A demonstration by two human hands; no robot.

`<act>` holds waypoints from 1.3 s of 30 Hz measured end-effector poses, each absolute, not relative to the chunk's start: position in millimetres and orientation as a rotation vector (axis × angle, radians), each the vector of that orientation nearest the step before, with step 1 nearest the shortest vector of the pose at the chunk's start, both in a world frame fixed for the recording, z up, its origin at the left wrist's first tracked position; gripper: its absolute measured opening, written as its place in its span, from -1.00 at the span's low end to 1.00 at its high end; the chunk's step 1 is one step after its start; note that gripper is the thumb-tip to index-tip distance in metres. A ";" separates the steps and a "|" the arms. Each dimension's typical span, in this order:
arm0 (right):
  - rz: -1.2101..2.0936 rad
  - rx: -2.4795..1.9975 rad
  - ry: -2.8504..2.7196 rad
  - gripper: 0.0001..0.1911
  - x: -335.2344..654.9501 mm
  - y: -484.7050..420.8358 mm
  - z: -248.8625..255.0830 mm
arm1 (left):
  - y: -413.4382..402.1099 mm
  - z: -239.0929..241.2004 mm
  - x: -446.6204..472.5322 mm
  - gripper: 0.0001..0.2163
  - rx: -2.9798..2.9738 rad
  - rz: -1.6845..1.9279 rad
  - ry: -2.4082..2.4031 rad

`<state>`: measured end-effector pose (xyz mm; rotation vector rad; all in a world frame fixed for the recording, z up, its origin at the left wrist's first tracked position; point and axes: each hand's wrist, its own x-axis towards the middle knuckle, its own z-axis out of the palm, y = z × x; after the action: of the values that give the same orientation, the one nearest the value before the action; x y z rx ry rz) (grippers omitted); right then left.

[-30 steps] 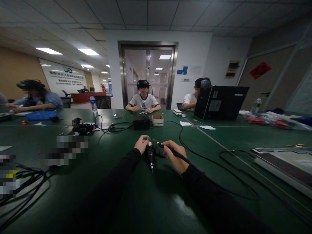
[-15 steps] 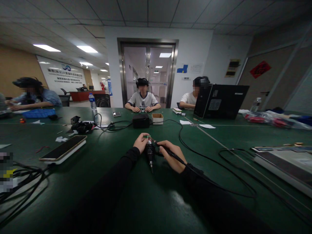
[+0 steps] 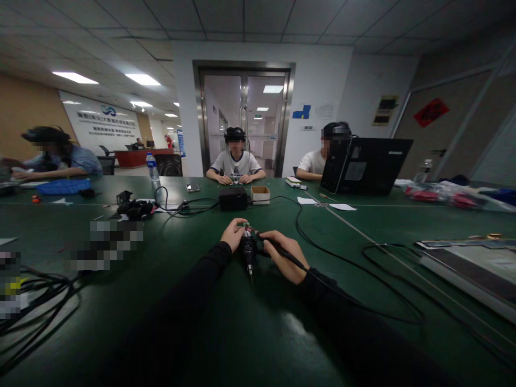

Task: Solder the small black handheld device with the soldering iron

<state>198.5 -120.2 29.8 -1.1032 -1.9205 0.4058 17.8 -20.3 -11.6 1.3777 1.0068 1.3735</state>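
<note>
In the head view, my left hand [image 3: 233, 235] pinches a small green circuit board [image 3: 246, 224] at its fingertips. My right hand [image 3: 287, 257] is closed round a black, pen-shaped soldering iron [image 3: 278, 248], its tip reaching left to the board. A cable trails from the iron over my right sleeve. Just below the board, between my hands, is a black cylindrical tool [image 3: 248, 250] whose thin metal tip points toward me. Whether that tool rests on the table or against my left hand I cannot tell. Fine parts at the iron's tip are too small to make out.
Ahead stand a black box [image 3: 233, 199] and a small open carton [image 3: 260, 195]. A black cable [image 3: 346, 256] loops across the green table on the right. Cables [image 3: 40, 301] bunch at the left, and a large black case [image 3: 366, 166] stands far right. Co-workers sit opposite.
Both hands keep almost the same place and grip, with the iron's tip still at the board. The view has shifted very slightly.
</note>
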 end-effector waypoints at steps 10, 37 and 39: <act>0.401 -1.122 -1.903 -0.75 200.0 -121.9 31.8 | -18.0 -15.3 16.9 -0.80 1.369 1.383 1.004; 0.370 -1.110 -1.940 -0.77 200.2 -122.0 33.4 | -22.0 -10.5 18.0 -0.78 1.387 1.375 1.021; 0.365 -1.115 -1.935 -0.77 200.0 -122.6 34.3 | -22.2 -10.4 17.7 -0.78 1.393 1.371 1.016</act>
<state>200.0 -122.6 34.3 -1.1147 -1.9348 0.3649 17.7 -22.2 -10.4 1.3931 1.0165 1.3715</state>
